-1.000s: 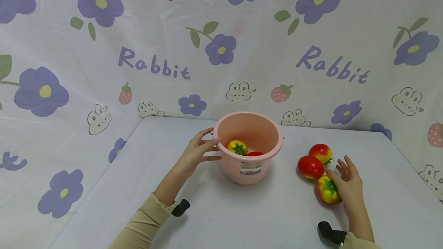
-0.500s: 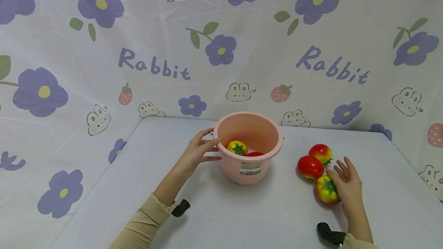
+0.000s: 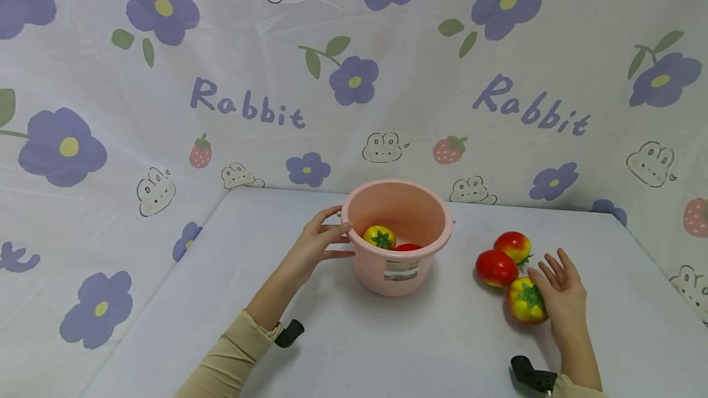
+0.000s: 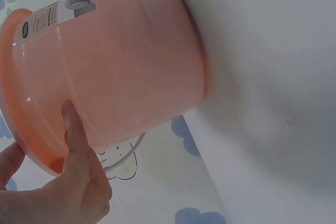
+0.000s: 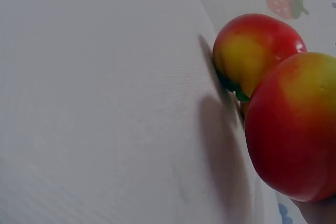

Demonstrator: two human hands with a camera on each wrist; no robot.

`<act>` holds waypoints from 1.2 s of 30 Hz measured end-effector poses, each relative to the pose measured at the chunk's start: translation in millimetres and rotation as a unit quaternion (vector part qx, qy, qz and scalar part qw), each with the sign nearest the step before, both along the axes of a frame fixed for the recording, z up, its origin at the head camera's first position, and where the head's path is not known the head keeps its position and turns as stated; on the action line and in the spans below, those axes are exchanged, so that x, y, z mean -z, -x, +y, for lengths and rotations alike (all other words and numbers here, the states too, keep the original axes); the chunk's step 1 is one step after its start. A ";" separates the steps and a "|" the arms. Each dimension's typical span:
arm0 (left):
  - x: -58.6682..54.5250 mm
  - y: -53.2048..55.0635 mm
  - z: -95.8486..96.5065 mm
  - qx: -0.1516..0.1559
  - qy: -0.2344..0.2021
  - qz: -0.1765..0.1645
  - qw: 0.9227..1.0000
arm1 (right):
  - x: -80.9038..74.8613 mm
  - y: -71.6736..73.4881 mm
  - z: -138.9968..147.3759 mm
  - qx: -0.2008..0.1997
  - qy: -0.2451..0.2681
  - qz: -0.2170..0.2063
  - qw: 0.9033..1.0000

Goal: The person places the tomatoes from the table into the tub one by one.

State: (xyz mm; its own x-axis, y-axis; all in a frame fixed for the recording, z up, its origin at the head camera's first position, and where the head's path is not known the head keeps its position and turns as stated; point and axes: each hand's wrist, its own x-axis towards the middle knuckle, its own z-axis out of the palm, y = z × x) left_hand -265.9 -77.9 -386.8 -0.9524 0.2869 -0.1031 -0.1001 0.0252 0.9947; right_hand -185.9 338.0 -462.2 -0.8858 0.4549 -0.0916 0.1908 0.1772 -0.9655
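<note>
A pink bucket (image 3: 389, 275) stands on the white table, its paper label (image 3: 401, 270) facing forward. Inside it lie a yellow tomato (image 3: 379, 237) with a green star-shaped calyx and a red one (image 3: 408, 247), partly hidden by the rim. My left hand (image 3: 312, 244) holds the bucket's left rim; fingers (image 4: 76, 129) lie along its outer wall in the left wrist view. At the right, my right hand (image 3: 566, 303) grips a red-yellow tomato (image 3: 527, 301) from its right side, thumb on top. Its fingers behind the tomato are partly hidden. This tomato (image 5: 294, 129) fills the right wrist view's right side.
Two more tomatoes sit just beyond the gripped one: a red one (image 3: 496, 268) and a red-yellow one (image 3: 512, 245). Behind the table (image 3: 431, 349) hangs a white cloth (image 3: 420, 35) printed with flowers and rabbits. Black wrist mounts (image 3: 290, 333) jut out by both cuffs.
My right hand and the tomato at it have shifted slightly, first a little left, then right and away from me. The left hand and the bucket have stayed in place.
</note>
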 end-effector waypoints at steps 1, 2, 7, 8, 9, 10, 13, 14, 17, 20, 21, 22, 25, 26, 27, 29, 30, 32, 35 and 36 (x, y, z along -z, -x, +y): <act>0.0 0.0 0.0 0.000 0.000 0.000 1.000 | -1.6 0.1 0.7 0.000 -0.003 0.002 1.000; 0.1 -0.1 0.0 0.000 0.000 0.000 1.000 | -3.4 0.3 1.1 0.003 -0.003 0.005 1.000; 0.2 0.0 -0.4 -0.002 -0.001 0.000 1.000 | -13.5 2.1 2.6 0.015 0.002 0.021 1.000; 0.2 0.0 -0.5 -0.002 -0.001 0.001 1.000 | -15.6 2.5 2.7 0.017 0.004 0.025 1.000; 0.2 0.1 -0.5 -0.002 -0.001 0.001 1.000 | -17.5 3.1 2.9 0.019 0.010 0.032 0.999; 0.1 0.3 -0.6 -0.002 -0.001 0.001 1.000 | -19.6 3.4 2.8 0.020 0.010 0.034 0.999; 0.1 0.7 -0.5 -0.001 0.001 -0.001 1.000 | -25.3 5.2 3.0 0.022 0.016 0.045 0.999; 0.1 0.8 -0.4 -0.001 0.002 -0.001 1.000 | -27.4 5.8 2.8 0.022 0.015 0.047 0.999; 0.1 1.1 -0.2 -0.002 0.003 -0.003 1.000 | -33.6 8.2 2.0 0.018 0.005 0.054 0.998; 0.2 1.1 -0.3 -0.003 0.002 -0.003 1.000 | -40.4 11.0 0.1 0.014 0.006 0.066 0.998; 0.3 1.1 -0.4 -0.004 0.003 -0.003 1.000 | -42.7 12.2 -0.7 0.012 0.004 0.068 0.998; 0.3 1.1 -0.6 -0.004 0.003 -0.003 1.000 | -45.1 13.7 -1.6 0.011 0.008 0.071 0.997; 0.2 1.1 -0.9 -0.004 0.003 -0.003 1.000 | -51.4 18.9 -5.3 0.003 -0.002 0.076 0.997; 0.2 1.1 -0.9 -0.004 0.003 -0.003 1.000 | -53.5 20.9 -6.7 0.000 0.000 0.078 0.997; 0.1 1.1 -0.9 -0.004 0.003 -0.003 1.000 | -55.6 22.9 -8.1 -0.004 -0.007 0.077 0.997; -0.1 1.1 -0.8 -0.002 0.001 -0.003 1.000 | -59.8 26.8 -11.7 -0.010 -0.016 0.079 0.997; -0.2 1.0 -0.8 -0.002 0.001 -0.004 1.000 | -61.7 28.7 -13.6 -0.013 -0.024 0.078 0.997; -0.5 0.9 -0.6 -0.001 0.001 -0.004 1.000 | -66.3 32.1 -17.5 -0.019 -0.028 0.079 0.996; -0.9 0.6 -0.3 -0.001 0.001 -0.004 1.000 | -72.8 36.2 -24.4 -0.026 -0.052 0.080 0.995; -0.9 0.5 -0.3 -0.001 0.002 -0.003 1.000 | -75.3 37.4 -26.7 -0.031 -0.054 0.083 0.995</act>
